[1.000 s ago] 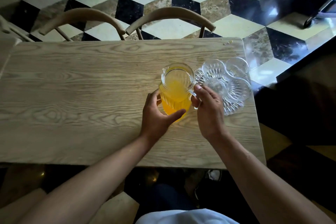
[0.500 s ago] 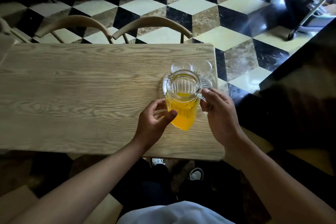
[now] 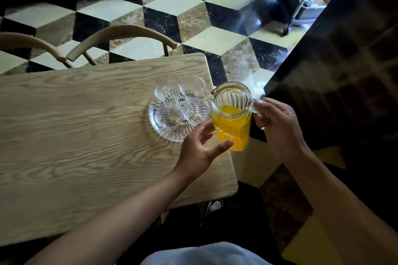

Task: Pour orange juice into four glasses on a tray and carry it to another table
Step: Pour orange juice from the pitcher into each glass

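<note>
Orange juice fills a ribbed jug (image 3: 232, 116) held upright beside the table's (image 3: 86, 127) right edge; the right hand (image 3: 277, 127) clamps its handle; the left hand (image 3: 199, 148), fingers spread, cups its side; four empty glasses (image 3: 181, 103) sit on the tray (image 3: 170, 134).

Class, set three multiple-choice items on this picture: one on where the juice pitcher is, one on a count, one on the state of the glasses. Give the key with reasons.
1. Where is the pitcher relative to the tray?
A. to its right, lifted
B. standing on it
C. on a chair

2. How many glasses stand on the tray?
A. two
B. four
C. six

3. What state are the glasses in?
A. full of juice
B. tipped over
C. upright and empty

Key:
1 A, the right hand holds its handle beside the tray, with the left hand at its base.
2 B, four clear glasses are clustered there.
3 C, they show no orange, only clear glass.
</note>
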`<state>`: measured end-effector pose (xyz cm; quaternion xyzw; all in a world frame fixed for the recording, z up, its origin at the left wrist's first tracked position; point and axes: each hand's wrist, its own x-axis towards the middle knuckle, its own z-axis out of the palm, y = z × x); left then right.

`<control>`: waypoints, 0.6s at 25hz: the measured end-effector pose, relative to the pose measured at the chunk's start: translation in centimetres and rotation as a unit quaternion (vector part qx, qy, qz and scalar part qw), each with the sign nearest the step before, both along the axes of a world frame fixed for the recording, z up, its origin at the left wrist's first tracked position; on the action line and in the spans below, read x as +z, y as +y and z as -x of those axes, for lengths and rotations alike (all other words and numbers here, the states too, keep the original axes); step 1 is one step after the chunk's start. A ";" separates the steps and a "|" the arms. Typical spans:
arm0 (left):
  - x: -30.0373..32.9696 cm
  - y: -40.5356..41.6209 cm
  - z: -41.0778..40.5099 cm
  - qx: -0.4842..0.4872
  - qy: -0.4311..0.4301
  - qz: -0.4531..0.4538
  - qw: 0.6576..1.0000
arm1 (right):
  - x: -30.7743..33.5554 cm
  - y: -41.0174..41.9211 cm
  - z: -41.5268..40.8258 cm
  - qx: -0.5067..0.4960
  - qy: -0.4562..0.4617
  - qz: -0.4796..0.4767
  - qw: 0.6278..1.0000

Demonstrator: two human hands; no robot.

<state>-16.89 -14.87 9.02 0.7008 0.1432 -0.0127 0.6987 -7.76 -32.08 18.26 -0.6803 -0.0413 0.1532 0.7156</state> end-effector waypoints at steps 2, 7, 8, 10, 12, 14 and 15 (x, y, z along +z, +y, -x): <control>-0.3 -1.2 -1.4 -0.011 0.019 0.022 1.000 | 0.2 -0.5 -1.0 -0.002 0.000 0.023 1.000; -1.9 -3.5 -4.1 -0.007 0.042 0.034 0.999 | -1.6 -1.9 -3.9 0.015 -0.004 0.076 0.997; -2.3 -4.1 -4.6 0.005 0.045 0.030 0.999 | -1.9 -2.1 -4.7 0.029 0.004 0.075 0.997; -2.8 -5.2 -5.2 0.048 0.063 0.033 0.996 | -2.4 -2.4 -6.1 0.060 0.008 0.077 0.995; -3.5 -6.1 -5.8 0.086 0.082 0.045 0.992 | -2.7 -2.6 -7.2 0.096 0.002 0.088 0.992; -4.1 -6.9 -6.2 0.127 0.099 0.062 0.985 | -2.8 -2.6 -8.5 0.144 0.001 0.113 0.983; -4.3 -7.3 -6.3 0.147 0.104 0.075 0.981 | -2.8 -2.4 -9.1 0.165 -0.007 0.131 0.978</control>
